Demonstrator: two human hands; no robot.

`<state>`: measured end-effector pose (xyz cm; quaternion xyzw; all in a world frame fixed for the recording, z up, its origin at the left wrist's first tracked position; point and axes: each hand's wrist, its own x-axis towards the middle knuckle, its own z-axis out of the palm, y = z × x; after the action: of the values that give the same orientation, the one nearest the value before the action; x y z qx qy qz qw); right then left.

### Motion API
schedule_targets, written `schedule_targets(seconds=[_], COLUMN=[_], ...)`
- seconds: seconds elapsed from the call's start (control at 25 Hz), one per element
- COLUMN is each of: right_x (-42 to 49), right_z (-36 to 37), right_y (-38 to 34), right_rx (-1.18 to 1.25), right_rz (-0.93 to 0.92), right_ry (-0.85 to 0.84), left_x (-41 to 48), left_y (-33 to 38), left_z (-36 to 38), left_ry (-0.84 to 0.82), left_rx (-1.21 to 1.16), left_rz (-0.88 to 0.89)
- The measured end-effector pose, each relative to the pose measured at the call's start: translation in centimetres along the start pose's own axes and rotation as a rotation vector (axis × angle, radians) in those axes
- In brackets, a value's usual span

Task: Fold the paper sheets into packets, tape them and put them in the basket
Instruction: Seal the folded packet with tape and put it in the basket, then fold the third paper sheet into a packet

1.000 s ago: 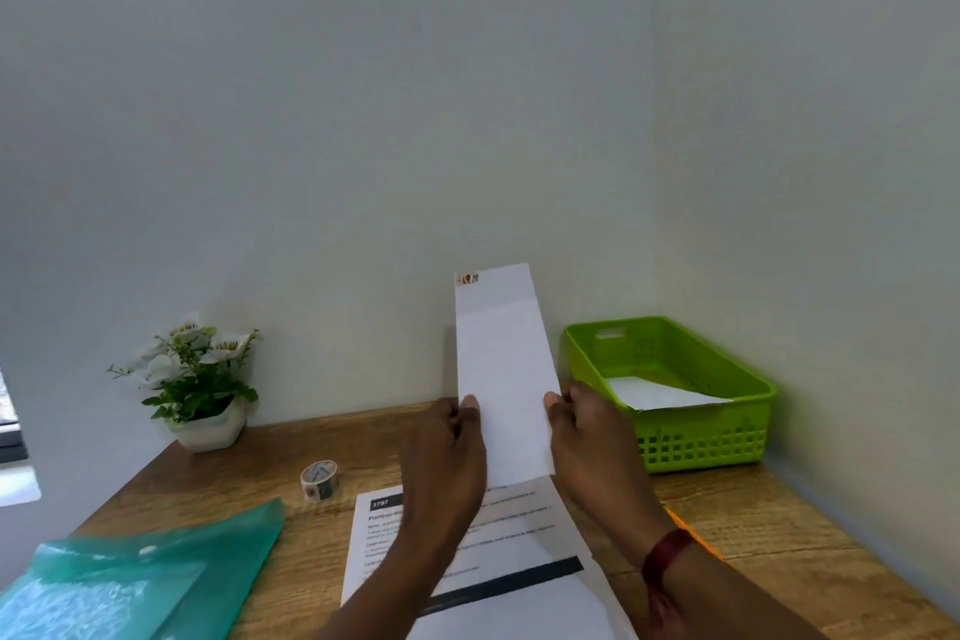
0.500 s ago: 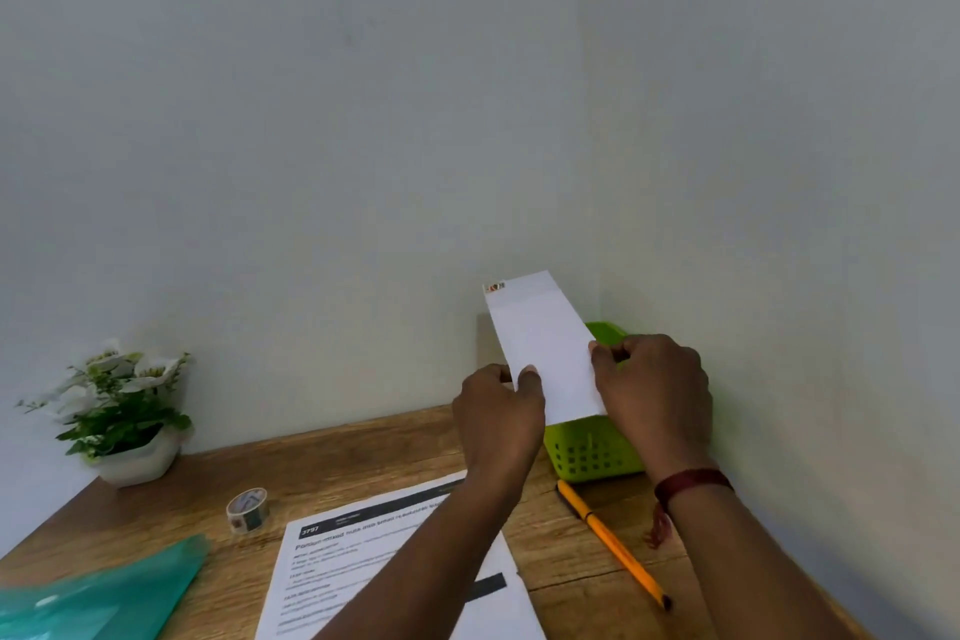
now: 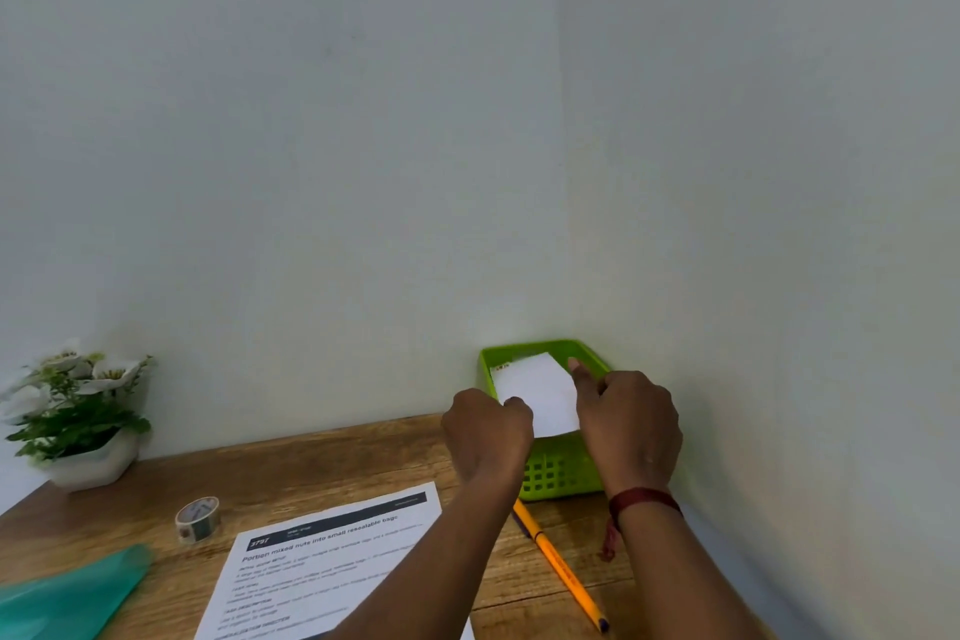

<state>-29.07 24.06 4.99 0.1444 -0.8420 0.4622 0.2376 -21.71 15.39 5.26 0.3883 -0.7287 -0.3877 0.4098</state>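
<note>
packet (image 3: 540,392) pinched at its sides by left grip (image 3: 485,431) and right grip (image 3: 631,426), over basket (image 3: 556,476) in far right corner of tabletop (image 3: 322,463), not released yet; sheet (image 3: 332,561) at near edge lies unfolded, likely next, tape (image 3: 197,519) near it

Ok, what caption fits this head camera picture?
Left hand and right hand hold a folded paper packet over the green basket.

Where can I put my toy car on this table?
Bare wood lies along the back wall, between the flower pot and the left hand, behind the tape roll and printed sheet. The corner by the basket, pen and right hand is crowded.
</note>
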Motion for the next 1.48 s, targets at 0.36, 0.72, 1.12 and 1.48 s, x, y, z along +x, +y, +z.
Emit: schedule_targets(seconds=[0.36,0.72,1.12,1.48], right_x=[-0.1,-3.2,-9.2,-11.1], right_z=[-0.3,1.7,4.1,7.2], right_y=[-0.1,-3.0,-5.5,-4.2], right_rx=[-0.116,-0.097,0.007,0.025], right_rz=[-0.015,-0.492,-0.787,-0.815], right_ry=[0.029,0.166,-0.113,-0.552], left_x=[-0.3,-0.9,1.0,3.7], left_y=[-0.5,-2.6,-11.1,-14.5], left_z=[0.6,-2.9,-14.9,-19.9], left_ry=[0.040,0.116,0.077,-0.105], left_rx=[0.017,0.237,0.430,0.586], left_rz=[0.034,0.343,0.509,0.428])
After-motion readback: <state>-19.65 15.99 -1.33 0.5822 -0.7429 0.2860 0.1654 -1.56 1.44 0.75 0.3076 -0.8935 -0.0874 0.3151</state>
